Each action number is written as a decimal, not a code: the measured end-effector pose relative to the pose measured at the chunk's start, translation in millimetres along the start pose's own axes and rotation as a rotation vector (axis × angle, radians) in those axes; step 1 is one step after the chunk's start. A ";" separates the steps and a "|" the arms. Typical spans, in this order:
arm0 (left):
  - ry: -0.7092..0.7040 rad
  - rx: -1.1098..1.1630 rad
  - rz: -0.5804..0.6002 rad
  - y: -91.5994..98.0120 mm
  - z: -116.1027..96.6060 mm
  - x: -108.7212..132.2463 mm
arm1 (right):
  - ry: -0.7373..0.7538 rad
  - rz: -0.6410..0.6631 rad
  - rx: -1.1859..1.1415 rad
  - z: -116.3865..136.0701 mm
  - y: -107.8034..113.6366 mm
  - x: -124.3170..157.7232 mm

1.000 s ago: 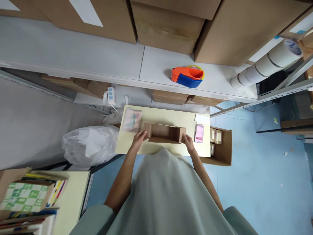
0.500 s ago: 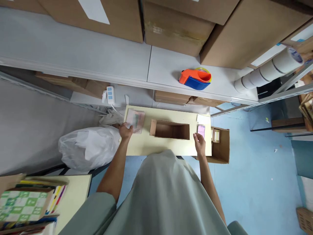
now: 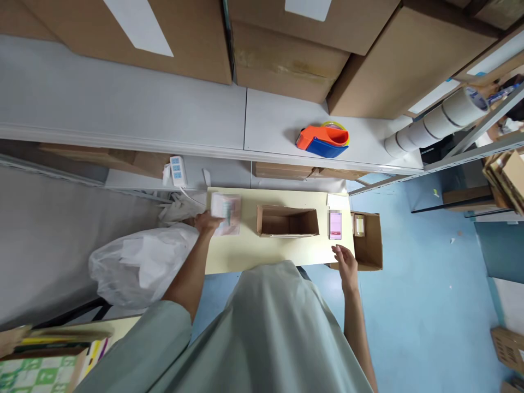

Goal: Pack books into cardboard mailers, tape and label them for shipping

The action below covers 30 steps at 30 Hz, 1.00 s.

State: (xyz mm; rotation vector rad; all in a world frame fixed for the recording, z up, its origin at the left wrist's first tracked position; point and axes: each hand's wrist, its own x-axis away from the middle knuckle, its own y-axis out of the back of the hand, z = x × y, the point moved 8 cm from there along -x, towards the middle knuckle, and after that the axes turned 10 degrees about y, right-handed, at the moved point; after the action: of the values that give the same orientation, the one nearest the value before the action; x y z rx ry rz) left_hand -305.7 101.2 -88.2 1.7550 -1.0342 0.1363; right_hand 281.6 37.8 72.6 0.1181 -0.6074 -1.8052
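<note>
Grey shelving [image 3: 164,103] crosses behind the narrow cream table [image 3: 254,256], bearing large cartons [image 3: 286,63], an orange-and-blue tape dispenser [image 3: 323,141] and white tape rolls [image 3: 438,123]. An open cardboard box [image 3: 274,221] sits mid-table, between a flat packet [image 3: 233,213] and a phone [image 3: 335,225]. The left hand [image 3: 209,221] is at the packet's left edge; whether it grips, I cannot tell. The right hand [image 3: 345,261], fingers loosely parted and empty, hangs near the phone. A bulging plastic bag [image 3: 143,267] crowds the table's left.
</note>
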 end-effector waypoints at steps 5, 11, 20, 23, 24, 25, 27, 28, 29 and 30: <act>0.084 -0.037 -0.094 1.1 -17.0 45.6 | 0.064 0.090 -0.025 22.3 -17.0 -15.9; -0.050 0.042 -0.216 37.0 -39.8 100.9 | 0.224 0.312 -0.070 79.8 -62.0 -40.3; -0.446 0.262 -0.261 101.2 -89.5 219.8 | 0.381 0.667 -0.219 128.8 -148.9 -32.9; -0.490 0.220 -0.241 97.0 -110.7 249.0 | 0.409 0.716 -0.243 135.2 -154.4 -29.3; -0.505 0.203 -0.224 93.8 -118.5 256.8 | 0.419 0.723 -0.253 136.9 -153.3 -29.8; -0.521 0.191 -0.202 90.2 -126.4 263.9 | 0.430 0.725 -0.266 138.2 -151.2 -31.3; -0.550 0.192 -0.142 82.6 -141.7 276.1 | 0.443 0.725 -0.303 139.8 -145.6 -36.6; -0.555 0.205 -0.104 78.9 -148.6 281.0 | 0.443 0.728 -0.325 140.0 -142.6 -39.9; -0.550 0.223 -0.064 75.2 -154.7 284.8 | 0.438 0.735 -0.348 140.0 -139.9 -43.1; -0.536 0.246 -0.022 71.4 -160.0 287.7 | 0.428 0.751 -0.374 140.3 -137.4 -45.6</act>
State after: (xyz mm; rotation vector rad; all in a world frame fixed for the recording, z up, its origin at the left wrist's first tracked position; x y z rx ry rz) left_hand -117.7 60.8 188.4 2.0840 -1.4257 -0.2452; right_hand 124.3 154.6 120.0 0.0124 0.0181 -1.0822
